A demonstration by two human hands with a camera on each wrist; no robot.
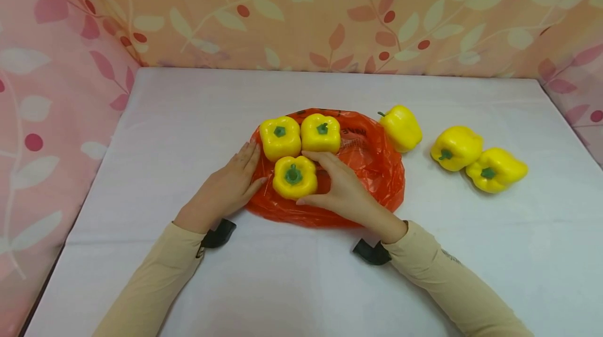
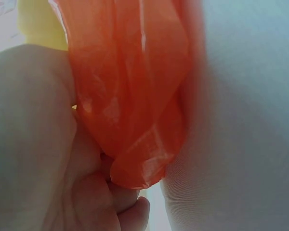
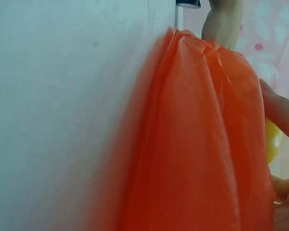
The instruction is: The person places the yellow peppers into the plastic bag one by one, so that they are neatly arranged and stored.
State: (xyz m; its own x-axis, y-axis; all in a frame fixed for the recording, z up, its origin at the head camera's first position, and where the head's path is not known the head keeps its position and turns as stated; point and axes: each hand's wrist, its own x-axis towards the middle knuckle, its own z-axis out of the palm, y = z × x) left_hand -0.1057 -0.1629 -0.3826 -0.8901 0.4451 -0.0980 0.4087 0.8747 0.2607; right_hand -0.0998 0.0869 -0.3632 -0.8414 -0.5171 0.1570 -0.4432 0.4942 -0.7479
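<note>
An orange-red plastic bag lies spread with its mouth facing up. Three yellow bell peppers sit stem-up in its left half: a back-left pepper, a back-middle pepper and a front pepper. My right hand holds the front pepper from the right, thumb at its near side and fingers at its far side. Along the bag's left rim rests my left hand, fingers straight and thumb toward the front pepper. In the left wrist view, bag film covers part of that hand's fingers.
To the right of the bag are three more yellow peppers: one pepper against the bag's rim, and a pair farther off, a rounder pepper and a pointed pepper. Floral cloth borders the white table.
</note>
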